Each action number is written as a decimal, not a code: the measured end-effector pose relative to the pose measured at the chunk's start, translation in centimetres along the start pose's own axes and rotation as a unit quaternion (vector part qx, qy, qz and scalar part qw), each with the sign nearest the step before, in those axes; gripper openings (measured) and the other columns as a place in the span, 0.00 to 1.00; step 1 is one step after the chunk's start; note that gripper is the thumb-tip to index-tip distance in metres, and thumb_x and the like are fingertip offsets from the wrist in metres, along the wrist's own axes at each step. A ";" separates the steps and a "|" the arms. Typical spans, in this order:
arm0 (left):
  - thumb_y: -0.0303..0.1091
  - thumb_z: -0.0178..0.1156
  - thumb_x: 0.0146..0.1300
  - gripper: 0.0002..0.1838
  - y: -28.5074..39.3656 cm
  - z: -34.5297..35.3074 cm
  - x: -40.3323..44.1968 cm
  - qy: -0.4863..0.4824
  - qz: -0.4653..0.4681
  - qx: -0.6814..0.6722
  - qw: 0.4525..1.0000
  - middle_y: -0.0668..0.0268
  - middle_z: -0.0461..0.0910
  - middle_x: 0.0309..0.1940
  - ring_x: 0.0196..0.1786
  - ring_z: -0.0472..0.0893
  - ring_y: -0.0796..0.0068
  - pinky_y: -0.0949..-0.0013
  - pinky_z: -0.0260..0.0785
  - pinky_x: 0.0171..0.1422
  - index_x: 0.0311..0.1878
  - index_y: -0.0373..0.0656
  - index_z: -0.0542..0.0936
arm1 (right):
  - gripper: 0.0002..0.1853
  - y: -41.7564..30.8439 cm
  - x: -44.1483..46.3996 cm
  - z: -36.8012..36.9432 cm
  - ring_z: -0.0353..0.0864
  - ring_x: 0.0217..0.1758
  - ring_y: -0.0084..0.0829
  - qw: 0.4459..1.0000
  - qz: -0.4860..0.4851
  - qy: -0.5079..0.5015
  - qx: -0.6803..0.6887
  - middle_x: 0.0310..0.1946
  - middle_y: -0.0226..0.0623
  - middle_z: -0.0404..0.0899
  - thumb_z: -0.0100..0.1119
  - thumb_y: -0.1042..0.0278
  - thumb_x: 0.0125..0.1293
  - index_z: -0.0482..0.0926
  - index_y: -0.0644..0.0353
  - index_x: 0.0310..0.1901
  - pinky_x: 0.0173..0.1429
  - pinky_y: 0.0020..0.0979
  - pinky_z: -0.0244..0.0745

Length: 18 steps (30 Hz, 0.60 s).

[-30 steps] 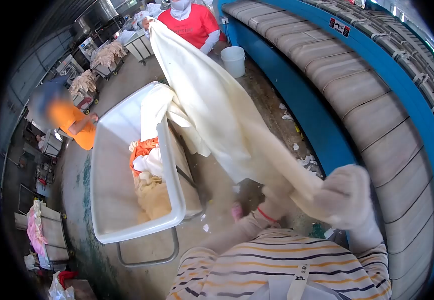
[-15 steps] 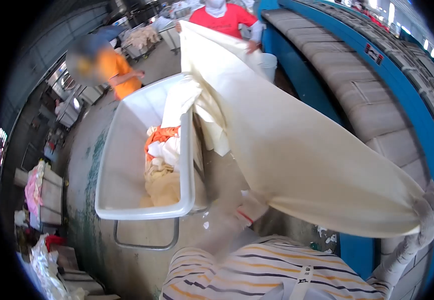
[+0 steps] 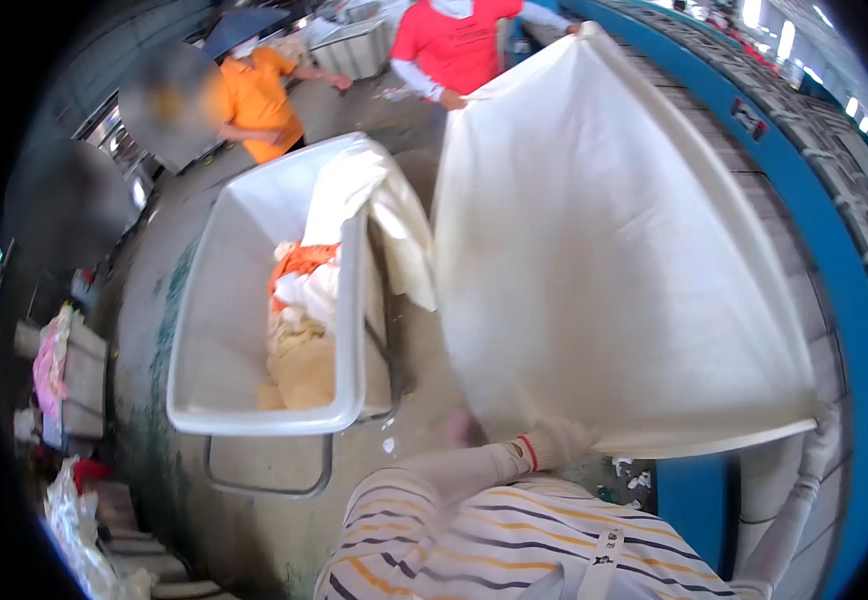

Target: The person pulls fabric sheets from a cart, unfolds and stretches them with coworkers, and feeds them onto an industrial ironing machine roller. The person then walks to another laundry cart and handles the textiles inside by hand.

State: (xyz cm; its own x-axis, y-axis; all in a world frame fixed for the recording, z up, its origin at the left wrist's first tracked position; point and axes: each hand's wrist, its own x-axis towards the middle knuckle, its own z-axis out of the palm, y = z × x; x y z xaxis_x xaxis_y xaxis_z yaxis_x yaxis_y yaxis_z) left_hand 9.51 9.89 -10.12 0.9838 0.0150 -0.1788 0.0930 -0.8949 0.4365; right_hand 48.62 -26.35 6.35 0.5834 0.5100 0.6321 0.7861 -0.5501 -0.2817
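A large cream cloth (image 3: 614,240) is spread between me and a person in a red shirt (image 3: 449,45), who holds its two far corners. My left hand (image 3: 559,443), gloved with a red band at the wrist, is closed on the near left corner. Out at the right, my right hand (image 3: 822,425) grips the near right corner beside the padded machine bed. Left of the cloth stands a white wheeled bin (image 3: 204,330) with orange, white and tan fabric (image 3: 304,370) inside. Another cream cloth (image 3: 399,230) hangs over its right rim.
A blue-framed machine (image 3: 834,270) runs along the right side. Beyond the bin stands a person in an orange shirt (image 3: 259,100). At the lower left are a cart with pink cloth (image 3: 52,365) and some plastic wrapping (image 3: 74,520). White scraps lie on the floor.
The cloth has opened from a narrow, slanting shape into a wide sheet. My left hand has come to its near edge. The red-shirted person's hands have moved apart along the far edge.
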 end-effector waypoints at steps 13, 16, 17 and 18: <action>0.31 0.51 0.65 0.23 10.1 -3.6 11.5 0.005 0.263 0.007 0.965 0.54 0.81 0.46 0.41 0.84 0.54 0.53 0.76 0.39 0.64 0.50 0.68 | 0.36 -11.5 1.1 6.2 0.56 0.76 0.48 0.917 -0.021 -0.243 -0.315 0.72 0.39 0.61 0.53 0.48 0.66 0.59 0.50 0.73 0.75 0.55 0.51; 0.31 0.53 0.63 0.21 11.1 -5.5 9.3 -0.096 0.276 -0.001 0.956 0.56 0.81 0.46 0.46 0.83 0.54 0.54 0.75 0.44 0.60 0.50 0.73 | 0.37 -15.6 1.8 7.9 0.55 0.76 0.47 0.919 0.018 -0.250 -0.306 0.73 0.39 0.59 0.54 0.45 0.67 0.60 0.55 0.73 0.76 0.52 0.51; 0.31 0.54 0.63 0.19 10.5 -6.3 8.8 -0.143 0.269 -0.012 0.952 0.56 0.82 0.46 0.48 0.83 0.54 0.54 0.75 0.46 0.58 0.50 0.75 | 0.38 -13.6 1.4 8.5 0.56 0.76 0.46 0.917 -0.021 -0.202 -0.345 0.74 0.39 0.59 0.54 0.44 0.67 0.60 0.56 0.73 0.76 0.51 0.51; 0.30 0.52 0.63 0.25 8.7 -5.9 8.1 -0.132 0.302 -0.032 0.944 0.55 0.82 0.44 0.40 0.83 0.53 0.51 0.75 0.40 0.65 0.46 0.71 | 0.34 -7.9 1.0 9.0 0.59 0.75 0.45 0.953 -0.064 -0.136 -0.262 0.72 0.42 0.63 0.53 0.46 0.69 0.65 0.58 0.70 0.75 0.47 0.54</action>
State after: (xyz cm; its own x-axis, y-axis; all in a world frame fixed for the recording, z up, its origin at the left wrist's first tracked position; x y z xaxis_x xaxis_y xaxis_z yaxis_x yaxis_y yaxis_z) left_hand 19.17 4.85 -2.58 0.7886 -0.6083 -0.0898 -0.4553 -0.6758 0.5797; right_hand 44.86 -15.54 2.68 0.5776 0.7084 0.4057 0.6861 -0.6906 0.2289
